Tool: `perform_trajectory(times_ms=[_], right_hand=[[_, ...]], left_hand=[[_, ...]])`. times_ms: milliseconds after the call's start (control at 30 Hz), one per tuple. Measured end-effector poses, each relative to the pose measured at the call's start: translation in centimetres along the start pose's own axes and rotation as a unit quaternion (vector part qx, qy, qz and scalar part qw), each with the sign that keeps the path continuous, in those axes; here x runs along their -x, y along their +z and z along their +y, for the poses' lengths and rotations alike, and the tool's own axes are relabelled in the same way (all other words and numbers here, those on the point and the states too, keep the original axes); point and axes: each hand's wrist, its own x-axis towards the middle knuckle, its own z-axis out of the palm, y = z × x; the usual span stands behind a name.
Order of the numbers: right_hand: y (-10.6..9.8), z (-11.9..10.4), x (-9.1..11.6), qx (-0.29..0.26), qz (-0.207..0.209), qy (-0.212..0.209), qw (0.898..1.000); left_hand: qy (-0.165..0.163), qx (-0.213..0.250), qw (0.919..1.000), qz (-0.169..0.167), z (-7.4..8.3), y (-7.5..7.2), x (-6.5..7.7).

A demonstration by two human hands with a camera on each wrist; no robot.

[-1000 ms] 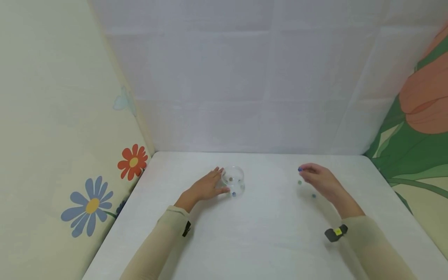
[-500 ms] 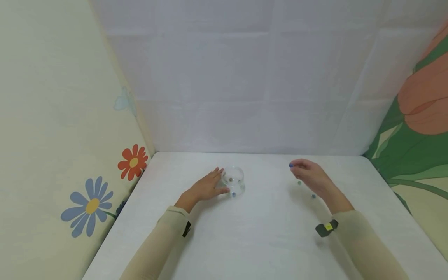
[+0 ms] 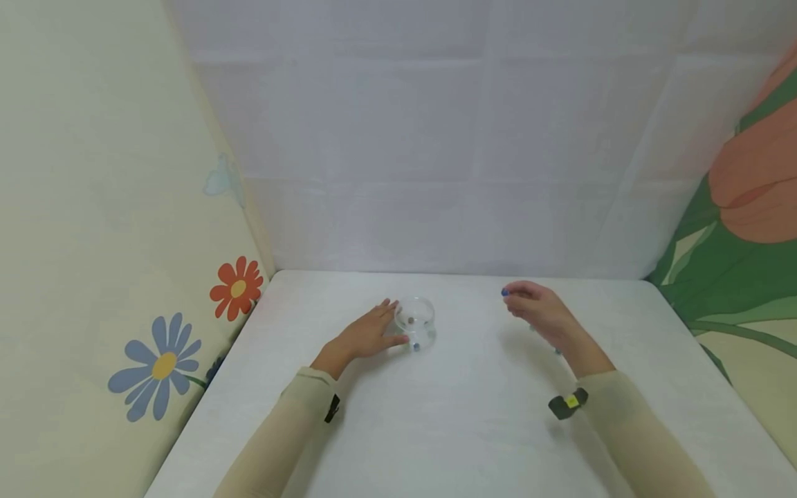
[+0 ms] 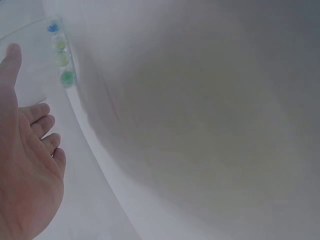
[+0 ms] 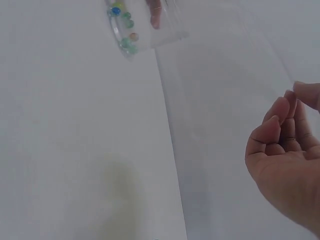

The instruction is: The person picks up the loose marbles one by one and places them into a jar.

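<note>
A clear glass cup [image 3: 414, 304] stands left of the table's middle, with several coloured marbles [image 4: 62, 59] at its bottom. My left hand [image 3: 361, 339] rests against the cup's left side, its thumb at the front and its fingers, spread and fairly straight, towards the back. Above the table to the right of the cup, my right hand [image 3: 540, 312] pinches a blue marble [image 3: 505, 292] between thumb and fingertips. In the right wrist view, the right hand [image 5: 285, 155] hides that marble. Through the glass there, part of a left finger [image 5: 155, 15] shows.
Two loose marbles lie on the white-covered table [image 3: 461, 429], partly hidden by the right hand: a green one [image 3: 532, 328] and a bluish one [image 3: 557, 351]. A white cloth [image 3: 436, 138] hangs behind the table. Flower-painted walls [image 3: 156, 228] stand at both sides.
My right hand has moved left, towards the cup, carrying the blue marble and passing over the loose marbles. The left hand and cup have stayed in place.
</note>
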Motion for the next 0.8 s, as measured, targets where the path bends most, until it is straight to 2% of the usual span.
perform_trajectory(times_ms=[333,800], right_hand=[[1.0,0.3,-0.9,0.005,-0.015,-0.02,1.0],[2.4,0.7,-2.1,0.045,-0.026,-0.018,0.998]], left_hand=[[-0.004,-0.006,1.0,0.002,0.0,0.1,-0.1],[-0.001,-0.005,1.0,0.0,-0.2,0.2,-0.2]])
